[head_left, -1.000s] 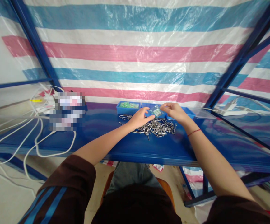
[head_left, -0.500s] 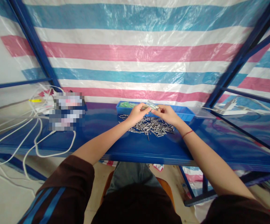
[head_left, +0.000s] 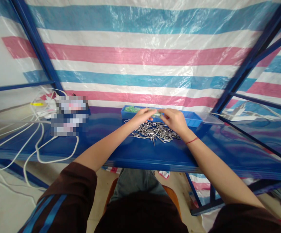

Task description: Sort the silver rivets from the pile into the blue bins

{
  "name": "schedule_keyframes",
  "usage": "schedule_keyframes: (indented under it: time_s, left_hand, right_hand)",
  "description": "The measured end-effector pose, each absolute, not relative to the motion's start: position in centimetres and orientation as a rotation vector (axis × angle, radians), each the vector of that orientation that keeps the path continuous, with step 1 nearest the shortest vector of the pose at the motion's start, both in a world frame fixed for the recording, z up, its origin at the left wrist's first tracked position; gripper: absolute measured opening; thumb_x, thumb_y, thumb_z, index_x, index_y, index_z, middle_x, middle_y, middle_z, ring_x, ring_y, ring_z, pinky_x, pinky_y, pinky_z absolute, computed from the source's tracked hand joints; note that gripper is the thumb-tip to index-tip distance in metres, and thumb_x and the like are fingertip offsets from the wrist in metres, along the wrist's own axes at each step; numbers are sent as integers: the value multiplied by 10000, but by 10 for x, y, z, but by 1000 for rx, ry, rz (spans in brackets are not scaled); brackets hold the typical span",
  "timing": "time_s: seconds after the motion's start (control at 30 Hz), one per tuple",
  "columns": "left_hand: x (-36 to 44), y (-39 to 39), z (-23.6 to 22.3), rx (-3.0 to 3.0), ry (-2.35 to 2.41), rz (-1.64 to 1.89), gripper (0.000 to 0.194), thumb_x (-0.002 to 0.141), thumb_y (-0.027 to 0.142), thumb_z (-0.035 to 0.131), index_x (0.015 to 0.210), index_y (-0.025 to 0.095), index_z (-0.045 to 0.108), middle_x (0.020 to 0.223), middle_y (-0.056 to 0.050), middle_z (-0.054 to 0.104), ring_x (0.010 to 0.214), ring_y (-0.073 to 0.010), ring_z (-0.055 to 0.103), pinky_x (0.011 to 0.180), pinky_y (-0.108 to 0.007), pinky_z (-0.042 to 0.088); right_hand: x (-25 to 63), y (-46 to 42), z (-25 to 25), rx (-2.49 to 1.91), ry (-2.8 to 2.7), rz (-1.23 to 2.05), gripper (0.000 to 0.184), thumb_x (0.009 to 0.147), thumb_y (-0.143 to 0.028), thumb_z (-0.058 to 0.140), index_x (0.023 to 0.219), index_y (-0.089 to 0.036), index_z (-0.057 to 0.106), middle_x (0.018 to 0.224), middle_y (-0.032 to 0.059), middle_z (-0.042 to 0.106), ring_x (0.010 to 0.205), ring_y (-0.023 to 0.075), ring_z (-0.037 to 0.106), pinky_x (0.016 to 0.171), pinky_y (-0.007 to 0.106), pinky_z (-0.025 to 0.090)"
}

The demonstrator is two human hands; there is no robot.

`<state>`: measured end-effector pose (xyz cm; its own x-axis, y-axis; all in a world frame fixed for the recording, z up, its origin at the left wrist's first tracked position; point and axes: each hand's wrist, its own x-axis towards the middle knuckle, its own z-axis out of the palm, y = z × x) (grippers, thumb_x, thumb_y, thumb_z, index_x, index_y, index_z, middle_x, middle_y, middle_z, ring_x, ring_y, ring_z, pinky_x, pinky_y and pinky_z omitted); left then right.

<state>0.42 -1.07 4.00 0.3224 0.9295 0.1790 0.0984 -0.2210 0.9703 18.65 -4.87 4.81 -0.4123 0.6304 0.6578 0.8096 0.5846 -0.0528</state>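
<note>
My left hand (head_left: 144,116) is closed on one end of a small clear plastic bag (head_left: 157,114) with a greenish tint. The fingers of my right hand (head_left: 174,119) pinch the bag's other end. What lies inside the bag is too small to make out. Under both hands a loose heap of thin shiny metal rivets or pins (head_left: 156,132) is spread on the blue tabletop (head_left: 130,152). Just behind the hands stands a long blue plastic bin (head_left: 192,119), with green packets (head_left: 130,109) in its left part. My hands hide the bin's middle.
White cables (head_left: 40,152) loop over the left end of the table, beside a blurred-out item (head_left: 70,116). A white power strip (head_left: 240,114) lies at the right. Blue frame posts (head_left: 242,64) and a striped plastic sheet (head_left: 140,55) stand behind.
The bag has turned flatter and sits slightly lower between my hands. My right hand has rolled over it, its back now facing up more. The heap and bin stay in place.
</note>
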Motion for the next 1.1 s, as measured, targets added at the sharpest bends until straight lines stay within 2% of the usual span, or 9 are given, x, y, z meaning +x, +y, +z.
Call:
schedule_keyframes:
  time_s: [0.1,0.2,0.33,0.43,0.53,0.63,0.8,0.97,1.1]
  left_hand:
    - [3,-10,36,1705,887,1164,233,819,395,621,883,172,596,800,-29,647,690,-124,597,574,-231,409]
    - [2,-7,33,1814,810,1349,180,837,336,604,863,163,565,779,-16,625,722,-128,589,670,-257,446]
    - [1,-4,32,2043,770,1465,101,828,242,616,887,173,571,894,-27,643,843,-143,594,783,-291,463]
    - [0,-7,35,2253,776,1414,58,816,193,629,872,190,611,933,-31,649,928,-160,581,863,-330,459]
    - [-1,-12,37,2339,821,1360,113,786,179,665,893,210,647,1013,-49,635,1066,-194,538,931,-361,444]
    - [0,-15,35,2284,843,1274,230,788,242,674,1015,228,642,1139,-72,600,1133,-217,516,926,-366,458]
    - [4,-12,33,2136,850,1190,222,856,249,578,1070,198,612,1006,-50,674,842,-155,627,824,-329,500]
    - [-17,12,43,2040,1095,1496,232,855,200,550,1080,169,598,989,-53,677,875,-158,627,829,-295,491]
    - [-56,38,44,1954,1452,1530,443,843,199,545,1279,181,462,849,-29,657,781,-171,630,772,-306,495]
  right_hand:
    - [184,-46,46,-1138,-2078,-276,384,893,-288,429,1232,-169,566,859,83,647,768,189,580,746,307,427]
    - [183,-40,44,-1148,-1875,-28,421,900,-375,452,1253,-157,517,779,62,637,689,174,594,697,312,466]
    - [179,-37,43,-1104,-1726,649,541,898,-598,360,1147,-154,543,616,26,601,505,151,594,501,279,484]
    - [174,-38,43,-1028,-1692,913,523,832,-649,455,993,-167,579,652,39,629,529,147,620,476,264,501]
    - [173,-36,42,-951,-1651,865,432,749,-566,627,942,-183,575,709,29,641,609,153,639,511,267,525]
    - [176,-31,39,-901,-1634,737,393,730,-495,659,964,-191,576,685,3,617,645,160,628,554,298,537]
    - [178,-25,33,-898,-1704,628,401,760,-497,626,1011,-192,558,709,15,622,663,177,628,551,312,512]
    - [177,-29,35,-935,-1761,565,482,806,-485,586,1191,-222,465,867,45,638,658,176,637,564,329,508]
    - [181,-29,36,-954,-1774,526,447,823,-435,574,1194,-216,456,861,34,610,605,161,626,570,339,505]
